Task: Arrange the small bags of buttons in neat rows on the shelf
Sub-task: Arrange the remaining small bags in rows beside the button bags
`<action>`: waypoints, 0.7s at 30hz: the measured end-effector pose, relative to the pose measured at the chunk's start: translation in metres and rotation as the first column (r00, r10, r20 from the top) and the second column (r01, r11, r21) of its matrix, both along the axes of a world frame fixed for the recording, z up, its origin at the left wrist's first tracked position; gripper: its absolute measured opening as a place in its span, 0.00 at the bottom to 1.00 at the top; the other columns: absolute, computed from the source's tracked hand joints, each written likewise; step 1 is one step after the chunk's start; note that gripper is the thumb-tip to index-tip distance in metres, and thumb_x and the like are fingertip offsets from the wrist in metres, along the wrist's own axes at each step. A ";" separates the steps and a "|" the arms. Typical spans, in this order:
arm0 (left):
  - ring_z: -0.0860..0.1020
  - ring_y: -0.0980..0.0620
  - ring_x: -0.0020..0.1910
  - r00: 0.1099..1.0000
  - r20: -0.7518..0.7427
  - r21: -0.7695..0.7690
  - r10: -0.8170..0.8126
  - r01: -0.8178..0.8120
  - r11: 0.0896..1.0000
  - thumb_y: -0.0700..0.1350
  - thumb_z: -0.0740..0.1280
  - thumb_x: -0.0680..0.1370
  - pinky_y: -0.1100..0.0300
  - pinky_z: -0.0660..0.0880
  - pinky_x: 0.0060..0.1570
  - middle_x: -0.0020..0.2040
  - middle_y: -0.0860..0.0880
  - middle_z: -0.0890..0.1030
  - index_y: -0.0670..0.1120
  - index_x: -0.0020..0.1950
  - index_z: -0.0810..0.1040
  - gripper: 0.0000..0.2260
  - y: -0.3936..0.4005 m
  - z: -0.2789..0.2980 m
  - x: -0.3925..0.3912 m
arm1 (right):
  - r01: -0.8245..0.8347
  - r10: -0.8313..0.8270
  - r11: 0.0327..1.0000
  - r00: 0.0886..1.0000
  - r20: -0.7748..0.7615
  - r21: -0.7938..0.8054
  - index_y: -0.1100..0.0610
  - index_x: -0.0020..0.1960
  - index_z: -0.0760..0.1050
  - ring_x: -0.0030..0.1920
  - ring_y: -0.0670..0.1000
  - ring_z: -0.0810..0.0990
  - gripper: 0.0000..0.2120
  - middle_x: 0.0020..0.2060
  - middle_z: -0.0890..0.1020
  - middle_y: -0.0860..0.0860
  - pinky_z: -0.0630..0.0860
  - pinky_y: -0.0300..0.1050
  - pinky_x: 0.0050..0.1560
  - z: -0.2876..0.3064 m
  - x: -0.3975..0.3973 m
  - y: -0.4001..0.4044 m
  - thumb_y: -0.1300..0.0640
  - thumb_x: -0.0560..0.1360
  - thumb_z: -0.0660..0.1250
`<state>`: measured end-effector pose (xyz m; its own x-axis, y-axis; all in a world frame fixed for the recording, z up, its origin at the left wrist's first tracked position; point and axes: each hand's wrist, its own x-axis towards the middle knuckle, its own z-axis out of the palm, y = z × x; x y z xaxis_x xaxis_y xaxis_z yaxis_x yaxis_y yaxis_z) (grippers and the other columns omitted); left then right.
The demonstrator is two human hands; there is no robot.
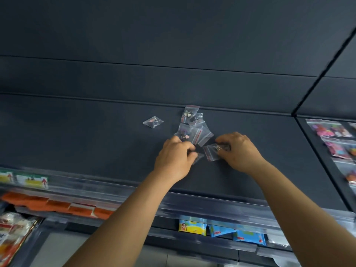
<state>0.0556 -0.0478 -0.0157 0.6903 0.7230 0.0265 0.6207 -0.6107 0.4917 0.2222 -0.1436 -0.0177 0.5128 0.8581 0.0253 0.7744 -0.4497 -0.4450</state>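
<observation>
I found both hands working on the dark blue-grey flat shelf [96, 143]. My left hand [174, 159] had its fingers curled around a small clear plastic bag [198, 158], mostly hidden under them. My right hand [238, 151] pinched a second clear zip bag with a red seal line [212, 152]. Just behind the hands lay a loose overlapping pile of clear button bags [192, 125], and one stray clear bag [153, 121] sat apart to the left. Pink and orange packets [333, 132] filled the neighbouring shelf at right. Below, blue and yellow packets [221, 229] and orange price tags [57, 204] showed; their printing was too blurred to read.
</observation>
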 end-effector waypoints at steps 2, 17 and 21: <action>0.67 0.51 0.62 0.995 0.037 -0.022 -0.094 0.095 0.995 0.45 0.63 0.79 0.58 0.69 0.58 0.59 0.52 0.72 0.52 0.62 0.78 0.12 -0.007 -0.004 0.000 | 0.051 -0.051 0.999 0.998 -0.027 -0.012 0.52 0.60 0.76 0.58 0.56 0.73 0.16 0.56 0.75 0.53 0.72 0.47 0.56 -0.002 -0.005 0.000 0.54 0.72 0.68; 0.78 0.43 0.52 0.960 -0.024 -0.181 0.280 -0.279 0.943 0.49 0.73 0.72 0.54 0.73 0.44 0.52 0.45 0.79 0.42 0.57 0.69 0.20 -0.030 0.007 0.011 | 0.163 -0.165 0.986 0.976 -0.144 -0.024 0.54 0.45 0.76 0.44 0.52 0.77 0.03 0.40 0.78 0.49 0.69 0.39 0.39 0.008 -0.025 -0.011 0.58 0.71 0.68; 0.80 0.45 0.47 0.971 0.043 -0.241 0.235 -0.218 0.946 0.46 0.72 0.71 0.56 0.76 0.41 0.46 0.48 0.82 0.45 0.50 0.78 0.10 -0.031 0.008 0.015 | 0.242 -0.202 0.964 0.934 -0.296 0.106 0.55 0.43 0.75 0.37 0.49 0.76 0.04 0.36 0.79 0.49 0.68 0.38 0.31 0.010 -0.025 -0.022 0.57 0.71 0.70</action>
